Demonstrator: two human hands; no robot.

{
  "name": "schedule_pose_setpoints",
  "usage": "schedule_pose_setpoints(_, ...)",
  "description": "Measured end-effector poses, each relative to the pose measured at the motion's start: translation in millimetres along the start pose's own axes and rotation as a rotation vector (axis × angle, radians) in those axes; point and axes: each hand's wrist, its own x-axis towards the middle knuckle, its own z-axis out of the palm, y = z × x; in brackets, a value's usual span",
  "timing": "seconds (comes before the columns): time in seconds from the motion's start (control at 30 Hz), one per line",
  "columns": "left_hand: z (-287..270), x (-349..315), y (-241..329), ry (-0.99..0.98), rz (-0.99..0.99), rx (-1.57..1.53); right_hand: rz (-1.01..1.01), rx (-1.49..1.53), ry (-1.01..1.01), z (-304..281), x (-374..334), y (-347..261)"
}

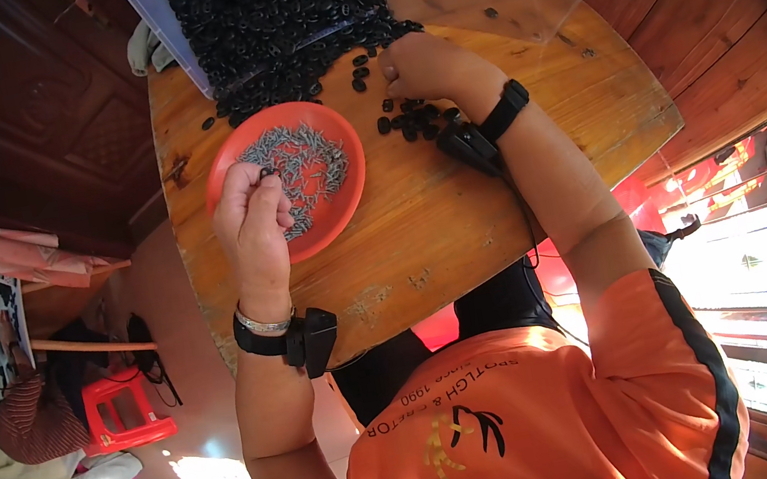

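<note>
My left hand (pixel 250 219) is over the near left side of a round orange-red bowl (pixel 356 183). Thumb and fingers pinch a small black plastic piece (pixel 267 171). Loose in the bowl lie many small grey screws (pixel 321 154). My right hand (pixel 436 66) rests at the right of the table with its fingers curled in; anything inside them is hidden. Just below it is a small cluster of black oval plastic pieces (pixel 414 121), and a few more lie to its left.
A clear plastic bin (pixel 199 75) on its side spills a heap of black pieces (pixel 277 24) onto the wooden table (pixel 443 229). A clear box (pixel 510 25) with a few black pieces stands far right. A person (pixel 30 431) sits at the left near a red stool (pixel 123 410).
</note>
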Motion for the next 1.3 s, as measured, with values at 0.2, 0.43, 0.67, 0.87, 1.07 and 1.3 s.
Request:
schedule_pose_setpoints(0.2,2.6,1.4,1.0,0.004,0.011,-0.01,0.007,-0.003,0.013,4.5,1.9,2.4)
schedule_pose_setpoints(0.43,5.2,-1.4,3.7,0.011,0.017,0.04,0.039,0.065,0.086,1.5,0.8,-16.6)
schedule_pose_setpoints(0.67,3.9,-3.1,2.5,-0.003,0.018,0.072,0.101,-0.041,-0.08,-0.2,3.7,-25.5)
schedule_pose_setpoints(0.87,5.5,-2.9,6.1,0.002,0.011,0.032,0.016,0.222,-0.036,-7.5,4.4,-22.4)
schedule_pose_setpoints(1.07,2.3,-2.9,3.8,-0.034,-0.004,-0.017,-0.103,1.552,-0.208,-9.0,0.2,-61.3)
schedule_pose_setpoints(1.3,3.9,-4.0,11.0,-0.048,-0.019,-0.082,-0.166,1.656,-0.225,-4.6,-13.2,-98.2)
